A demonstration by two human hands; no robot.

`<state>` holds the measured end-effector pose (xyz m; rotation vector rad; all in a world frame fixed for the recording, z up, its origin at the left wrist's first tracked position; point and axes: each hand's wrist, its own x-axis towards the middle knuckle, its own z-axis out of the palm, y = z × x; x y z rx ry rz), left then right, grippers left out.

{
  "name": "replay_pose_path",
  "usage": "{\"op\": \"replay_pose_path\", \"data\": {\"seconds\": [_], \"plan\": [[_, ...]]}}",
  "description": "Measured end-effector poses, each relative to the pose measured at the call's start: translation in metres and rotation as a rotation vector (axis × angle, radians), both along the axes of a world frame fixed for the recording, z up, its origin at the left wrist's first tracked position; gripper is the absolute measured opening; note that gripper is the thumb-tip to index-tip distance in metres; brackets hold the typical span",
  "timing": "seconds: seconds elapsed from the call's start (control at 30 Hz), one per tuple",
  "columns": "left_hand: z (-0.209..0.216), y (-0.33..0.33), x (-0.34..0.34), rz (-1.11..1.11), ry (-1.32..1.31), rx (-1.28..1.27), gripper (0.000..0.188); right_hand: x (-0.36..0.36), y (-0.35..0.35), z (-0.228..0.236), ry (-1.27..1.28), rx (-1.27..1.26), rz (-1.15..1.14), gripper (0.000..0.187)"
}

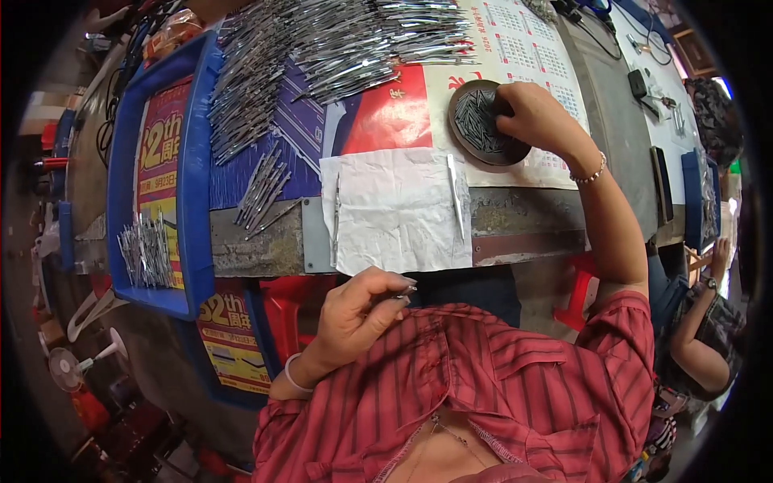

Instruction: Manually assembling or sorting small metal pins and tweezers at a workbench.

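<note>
A long grey worktable (262, 253) fills the middle of a crowded workshop. On it, a round brown dish (493, 159) holds a heap of small dark pins (473, 121). The right hand (535, 117) reaches over the dish's right side, fingers bent down and close together; whether they grip a pin cannot be told. The left hand (353, 318), before the table edge, has thumb and forefinger pinched on a small metal piece (404, 297).

Creased white paper (396, 213) lies between the hands, with a slim rod (456, 197) along its right side. The dish sits on a calendar sheet (527, 48). Beyond the paper, a broad pile of shiny rods (338, 48) covers the far left; a smaller bunch (264, 189) lies nearer. Farther left, a blue tray (196, 201) holds more rods (149, 253) at its near end. A red stool (576, 290) stands below the table, and another person (708, 346) is at right.
</note>
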<state>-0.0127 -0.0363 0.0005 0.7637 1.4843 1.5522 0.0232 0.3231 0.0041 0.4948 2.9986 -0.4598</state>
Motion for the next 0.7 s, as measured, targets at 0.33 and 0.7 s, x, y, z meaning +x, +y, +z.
{"op": "replay_pose_path", "data": {"seconds": [0.33, 0.7], "plan": [[-0.005, 0.011, 0.004, -0.006, 0.008, 0.092, 0.020, -0.012, -0.001, 0.006, -0.098, 0.011, 0.019, 0.021], [-0.005, 0.021, 0.008, -0.025, -0.030, 0.108, 0.019, 0.001, 0.007, 0.002, 0.062, -0.293, -0.033, 0.016]]}}
